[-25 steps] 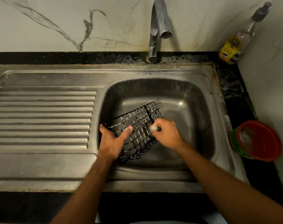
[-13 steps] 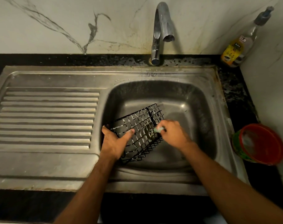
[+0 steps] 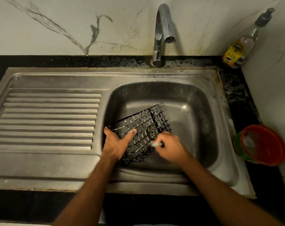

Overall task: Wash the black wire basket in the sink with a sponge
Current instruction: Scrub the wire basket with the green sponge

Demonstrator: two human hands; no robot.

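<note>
Black wire basket (image 3: 139,130), tilted inside the sink (image 3: 195,98) basin: left hand (image 3: 116,145), fingers clamped on its near-left rim, steadied it, apparently so the right hand (image 3: 168,148), fingers pinching a pale sponge (image 3: 155,144), could scrub its mesh.

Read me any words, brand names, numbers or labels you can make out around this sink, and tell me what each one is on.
Nothing can be read for certain.
Pump bottle, yellow label: dark print, too blurred to read.
Pump bottle, small white tag above that label: marks too small to read.
Red-rimmed tub, green patterned side: any print is unreadable.
Faucet, sink and black wire basket: no text visible.
</note>
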